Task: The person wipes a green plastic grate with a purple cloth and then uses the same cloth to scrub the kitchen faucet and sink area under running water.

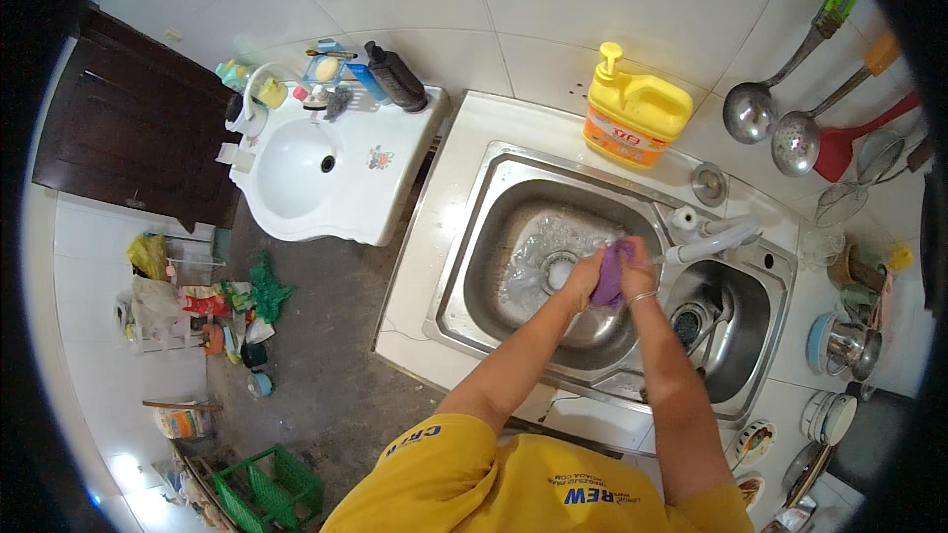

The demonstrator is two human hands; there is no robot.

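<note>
A purple cloth [609, 276] is bunched up between my two hands, above the larger basin of a steel double sink [484, 281]. My left hand [583, 281] grips its left side with closed fingers. On the other side my right hand [638, 266], with a bracelet at the wrist, is closed round the cloth too. The end of a white faucet [716, 239] lies just right of my right hand. Below the cloth, whitish suds or water [533, 252] spread over the basin floor around the drain [561, 269].
Behind the sink stands a yellow pump jug [632, 118], beside a round metal strainer [708, 183]. Ladles [750, 111] hang on the right wall. The smaller basin [736, 316] holds a dark drain strainer and utensils. At left is a white washbasin [296, 173] with a dark bottle [395, 77].
</note>
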